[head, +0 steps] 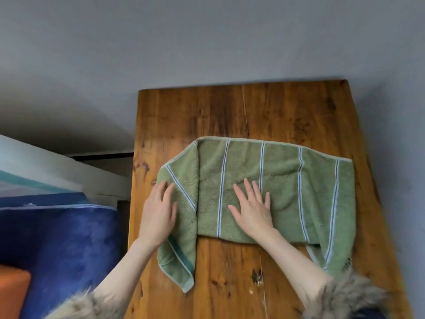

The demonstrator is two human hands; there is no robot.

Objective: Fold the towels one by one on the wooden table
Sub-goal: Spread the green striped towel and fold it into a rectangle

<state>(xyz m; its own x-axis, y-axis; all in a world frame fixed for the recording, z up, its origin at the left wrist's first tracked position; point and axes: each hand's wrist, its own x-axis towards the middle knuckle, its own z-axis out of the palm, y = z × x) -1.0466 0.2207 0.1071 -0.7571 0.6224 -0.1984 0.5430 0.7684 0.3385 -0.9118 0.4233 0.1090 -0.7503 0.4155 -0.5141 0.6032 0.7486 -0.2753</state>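
- So, green towel (271, 189) lies across the wooden counter (230, 111), folded lengthwise into a wide band, pale blue-white stripes running across it.
- Left end of the towel is turned at an angle and drapes toward the near side; its corner reaches toward the counter's near-left area. Right end also hangs nearer than the middle band, fringe-like edge visible by the right sleeve.
- Left hand (158, 217) rests flat on the towel's left end, palm down, fingers straight and close together, pointing away from the body. Outer edge of the hand sits at the towel's left border (partly over bare wood).
- Right hand (253, 210) lies flat on the middle of the band, palm down, fingers spread, thumb out to the left. No pinch, just pressing on the cloth.
- Both forearms bare, reaching in from the near edge; fur-trimmed cuffs (345, 293) at the bottom of the view.
- Left of the counter: blue fabric (57, 238) with a pale edge, an orange block (11, 293) in the corner, pale translucent panel above.
- Grey wall (207, 42) behind.
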